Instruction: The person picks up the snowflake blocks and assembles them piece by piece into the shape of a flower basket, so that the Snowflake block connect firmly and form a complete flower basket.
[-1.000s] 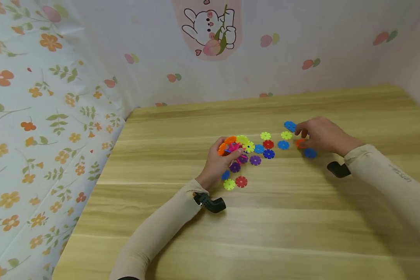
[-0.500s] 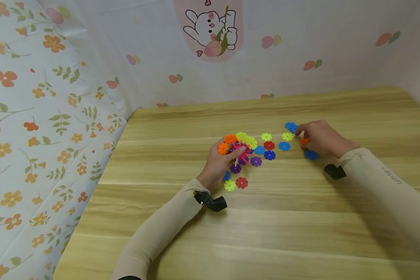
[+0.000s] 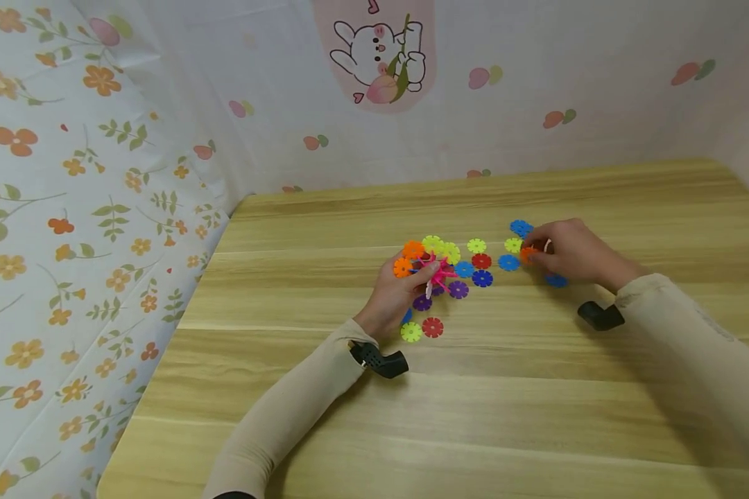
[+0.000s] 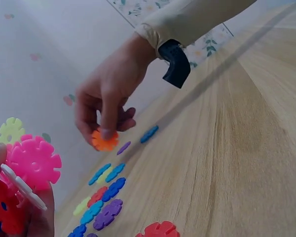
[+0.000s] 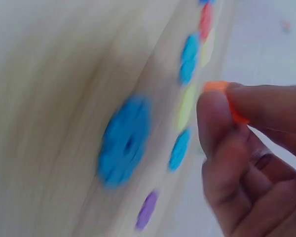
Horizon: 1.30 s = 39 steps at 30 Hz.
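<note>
Person wears beige left sleeve (image 3: pixel 306 398) and right sleeve (image 3: pixel 693 346), wrinkled at wrists. Grey lettering (image 3: pixel 718 326) on right, blurred. Left wrist piece (image 3: pixel 389 364) and right wrist piece (image 3: pixel 600 317): black, bent; left shows small holes. Left hand (image 3: pixel 390 296), right hand (image 3: pixel 574 251) bare.

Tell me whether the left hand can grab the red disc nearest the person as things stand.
Probably not without letting go first: the left hand is close and nothing lies on the red disc, but that hand grips the joined discs.
</note>
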### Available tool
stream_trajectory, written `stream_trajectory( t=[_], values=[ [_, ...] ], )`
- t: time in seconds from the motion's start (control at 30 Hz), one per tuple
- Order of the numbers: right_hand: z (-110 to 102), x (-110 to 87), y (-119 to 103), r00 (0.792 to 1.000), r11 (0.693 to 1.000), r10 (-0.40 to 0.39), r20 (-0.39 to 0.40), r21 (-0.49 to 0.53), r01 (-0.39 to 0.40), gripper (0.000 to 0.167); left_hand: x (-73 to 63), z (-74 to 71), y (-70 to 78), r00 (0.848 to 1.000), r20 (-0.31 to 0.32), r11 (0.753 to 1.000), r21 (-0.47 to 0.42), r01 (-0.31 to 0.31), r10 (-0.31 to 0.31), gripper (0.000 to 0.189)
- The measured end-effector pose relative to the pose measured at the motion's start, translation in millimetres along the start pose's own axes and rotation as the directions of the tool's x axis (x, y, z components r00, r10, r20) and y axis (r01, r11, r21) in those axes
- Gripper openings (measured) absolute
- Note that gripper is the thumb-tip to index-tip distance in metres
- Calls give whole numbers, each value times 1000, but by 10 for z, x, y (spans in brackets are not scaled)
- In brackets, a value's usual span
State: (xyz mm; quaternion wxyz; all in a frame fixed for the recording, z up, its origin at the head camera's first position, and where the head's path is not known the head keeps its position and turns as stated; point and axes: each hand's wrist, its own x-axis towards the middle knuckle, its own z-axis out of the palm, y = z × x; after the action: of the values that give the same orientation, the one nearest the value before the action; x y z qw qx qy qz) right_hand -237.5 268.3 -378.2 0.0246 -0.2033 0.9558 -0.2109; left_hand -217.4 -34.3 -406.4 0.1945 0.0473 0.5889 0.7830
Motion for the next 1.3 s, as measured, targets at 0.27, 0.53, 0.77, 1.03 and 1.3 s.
stream_trajectory(
  t=[0.27,0.53,0.77,1.03,1.3],
  values=[
    [90,-53,-524,992,931,-8,-128,361,54,21,37,15,-6,1000,-3,1000,-19,-8,8,36],
    [355,-59,-802,983,823,46,-177,564,63,19,4,44,-69,999,-27,1000,6,-18,18,35],
    [510,-91,-869,972,796,80,-219,601,70,18,-43,78,-137,997,-81,1000,21,-1,2,40],
    [579,-63,-944,933,803,149,-327,591,79,17,-39,112,-138,990,-134,997,78,-25,35,44],
    [648,10,-970,901,774,189,-390,624,108,10,-17,212,-142,985,-165,996,81,-32,45,55]
  ],
)
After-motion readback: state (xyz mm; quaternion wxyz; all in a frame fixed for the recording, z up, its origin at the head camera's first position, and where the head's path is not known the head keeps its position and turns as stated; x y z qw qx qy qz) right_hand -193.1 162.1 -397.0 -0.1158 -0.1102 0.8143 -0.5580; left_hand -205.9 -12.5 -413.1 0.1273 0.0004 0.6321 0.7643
